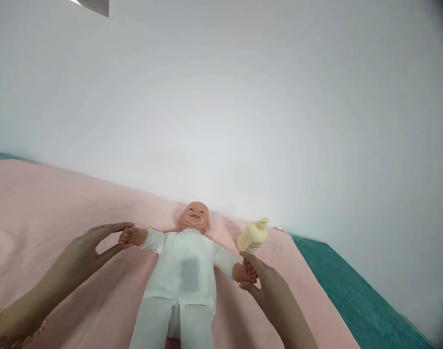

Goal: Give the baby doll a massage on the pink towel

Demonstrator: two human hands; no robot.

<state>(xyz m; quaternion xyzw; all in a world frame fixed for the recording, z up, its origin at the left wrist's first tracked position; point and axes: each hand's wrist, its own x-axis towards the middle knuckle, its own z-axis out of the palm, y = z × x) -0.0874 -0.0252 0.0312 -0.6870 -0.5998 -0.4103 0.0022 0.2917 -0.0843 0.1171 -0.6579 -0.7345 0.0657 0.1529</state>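
Note:
A baby doll (pixel 183 271) with a white cloth body lies on its back, its head toward the wall and its arms spread to both sides. A grey patch shows on its belly. My left hand (pixel 97 247) holds the doll's hand on the left side between thumb and fingers. On the other side, my right hand (pixel 263 278) has thumb and fingers around the doll's other hand. Just beyond my right hand stands a pale yellow pump bottle (pixel 251 237) with print on its side.
A pink sheet (pixel 79 194) covers most of the surface under the doll. Green covering (pixel 355 286) shows at the right and at the far left edge. A white wall (pixel 221 97) rises right behind the doll's head.

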